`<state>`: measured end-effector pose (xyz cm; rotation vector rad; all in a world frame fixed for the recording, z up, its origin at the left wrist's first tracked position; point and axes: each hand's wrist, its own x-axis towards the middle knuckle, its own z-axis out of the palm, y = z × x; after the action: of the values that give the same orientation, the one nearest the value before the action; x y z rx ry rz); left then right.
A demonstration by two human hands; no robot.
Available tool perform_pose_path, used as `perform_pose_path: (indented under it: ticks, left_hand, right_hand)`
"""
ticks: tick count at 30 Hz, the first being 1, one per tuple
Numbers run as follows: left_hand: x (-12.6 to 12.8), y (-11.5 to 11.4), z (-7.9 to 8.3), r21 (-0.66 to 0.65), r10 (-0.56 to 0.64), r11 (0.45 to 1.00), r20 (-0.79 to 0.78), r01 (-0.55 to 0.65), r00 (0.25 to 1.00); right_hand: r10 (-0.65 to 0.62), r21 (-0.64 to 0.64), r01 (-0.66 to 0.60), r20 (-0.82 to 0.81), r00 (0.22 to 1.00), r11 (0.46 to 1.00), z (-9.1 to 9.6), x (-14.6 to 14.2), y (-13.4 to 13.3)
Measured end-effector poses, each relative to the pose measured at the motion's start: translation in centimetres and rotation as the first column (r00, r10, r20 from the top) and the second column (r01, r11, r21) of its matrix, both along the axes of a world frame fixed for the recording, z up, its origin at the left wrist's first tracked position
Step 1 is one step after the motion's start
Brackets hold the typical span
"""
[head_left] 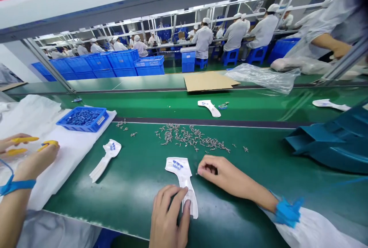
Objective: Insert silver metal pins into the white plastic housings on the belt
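A white curved plastic handle shell point(184, 169) with blue inserts at its wide end lies on the green bench. My left hand point(169, 213) holds its narrow lower end, thumb on one side and fingers on the other. Just right of the shell, my right hand point(217, 171) is closed in a pinch, with a tiny dark speck at the fingertips too small to name. Beyond both hands is a scattered pile of small metal pieces point(186, 137). Another white shell point(107, 156) with blue inserts rests to the left.
A co-worker's hands point(43, 156) with yellow finger covers are at left, near a blue tray point(96, 127) of small blue parts. On the green belt point(149, 106) lies another white shell point(209, 108). Cardboard point(209, 81) and clear plastic point(264, 77) lie behind; a teal bin point(333, 140) stands right.
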<state>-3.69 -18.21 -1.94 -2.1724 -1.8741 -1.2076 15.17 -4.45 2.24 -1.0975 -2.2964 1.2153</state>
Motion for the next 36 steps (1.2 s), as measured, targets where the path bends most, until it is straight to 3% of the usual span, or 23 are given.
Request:
perform_pose_path:
  ticks: [3, 8, 14, 21, 30, 36]
  left_hand:
    - [0.7, 0.9, 1.3, -0.012, -0.054, 0.998, -0.005, 0.054, 0.999]
    - [1.4, 1.4, 1.8, -0.033, -0.024, 0.999, 0.026, 0.024, 0.999]
    - [1.6, 1.3, 1.3, 0.008, 0.073, 0.997, 0.0, -0.073, 0.997]
    - [1.1, 0.5, 1.1, -0.03, 0.015, 0.999, -0.017, -0.015, 1.0]
    - [-0.5, -0.5, 0.6, -0.278, -0.006, 0.96, -0.116, -0.027, 0.993]
    - [-0.5, -0.5, 0.1, -0.322, -0.021, 0.947, -0.098, -0.011, 0.995]
  right_hand:
    - [0.054, -0.232, -0.072, -0.08, 0.995, 0.97, 0.6, -0.7, -1.7]
    - [-0.002, -0.372, -0.056, -0.154, 0.988, 0.927, 0.0, -1.5, -2.8]
    - [-0.059, -0.266, 0.012, -0.168, 0.984, 0.964, -0.4, -1.8, -3.1]
    - [-0.004, -0.144, -0.015, -0.125, 0.992, 0.989, 0.3, -2.5, -3.5]
    - [0.056, -0.046, -0.053, 0.079, 0.995, 0.998, -0.1, -3.3, -3.1]
    - [0.046, -0.041, -0.042, 0.124, 0.991, 0.998, 0.2, -3.7, -3.2]
